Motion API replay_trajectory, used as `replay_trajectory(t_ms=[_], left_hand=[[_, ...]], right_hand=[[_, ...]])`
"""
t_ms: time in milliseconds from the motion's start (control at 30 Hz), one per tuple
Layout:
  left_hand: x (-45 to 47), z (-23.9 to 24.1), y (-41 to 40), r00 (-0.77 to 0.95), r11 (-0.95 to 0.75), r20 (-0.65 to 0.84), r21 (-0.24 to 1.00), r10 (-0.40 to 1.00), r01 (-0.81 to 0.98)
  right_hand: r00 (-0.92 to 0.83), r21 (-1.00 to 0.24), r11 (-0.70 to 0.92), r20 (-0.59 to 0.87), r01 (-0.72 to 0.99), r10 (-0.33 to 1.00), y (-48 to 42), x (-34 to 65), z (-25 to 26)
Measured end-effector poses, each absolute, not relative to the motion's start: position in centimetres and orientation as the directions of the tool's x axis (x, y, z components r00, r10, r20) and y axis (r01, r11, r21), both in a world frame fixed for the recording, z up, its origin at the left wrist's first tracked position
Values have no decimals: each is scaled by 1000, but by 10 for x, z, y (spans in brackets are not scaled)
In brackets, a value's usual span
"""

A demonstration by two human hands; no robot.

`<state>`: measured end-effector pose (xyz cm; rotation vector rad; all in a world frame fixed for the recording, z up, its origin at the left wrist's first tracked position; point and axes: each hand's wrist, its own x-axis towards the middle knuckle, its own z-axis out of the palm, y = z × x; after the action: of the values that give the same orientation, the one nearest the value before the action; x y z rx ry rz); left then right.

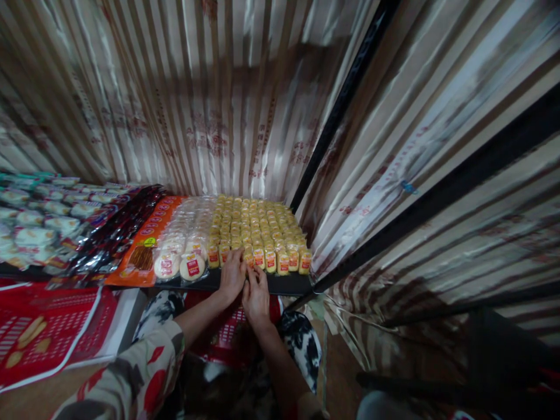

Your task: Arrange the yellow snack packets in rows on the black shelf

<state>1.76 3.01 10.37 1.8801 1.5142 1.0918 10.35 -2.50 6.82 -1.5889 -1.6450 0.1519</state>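
Small wrapped yellow cakes (282, 261) with red-and-white labels stand in close rows on a dark shelf (286, 284). My left hand (233, 274) is at the front row, its fingers bent around the front of a cake. Close beside it on the right, my right hand (257, 293) has its fingertips drawn together at the lower edge of the same wrapped yellow cake (248, 256). My fingers hide part of that cake and its neighbours. Left of the yellow rows are round white wrapped cakes (192, 266) with red labels.
An orange snack packet (140, 256), dark shiny packets (114, 233) and pale wrapped snacks (37, 233) lie further left. A red basket (56, 326) stands low at left, another red basket (227, 332) below my hands. Black poles (341, 111) and a striped curtain (210, 116) border the shelf.
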Motion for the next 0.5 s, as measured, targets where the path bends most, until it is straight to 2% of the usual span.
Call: replay_trajectory(t_ms=[233,500], left_hand=[[14,91,20,65,-301,321,773,945,558],[9,75,16,229,-385,309,734,923,560]], right_hand=[[117,-548,184,469,816,875,-23,105,61],[110,-538,180,462,823,880,-20,105,57]])
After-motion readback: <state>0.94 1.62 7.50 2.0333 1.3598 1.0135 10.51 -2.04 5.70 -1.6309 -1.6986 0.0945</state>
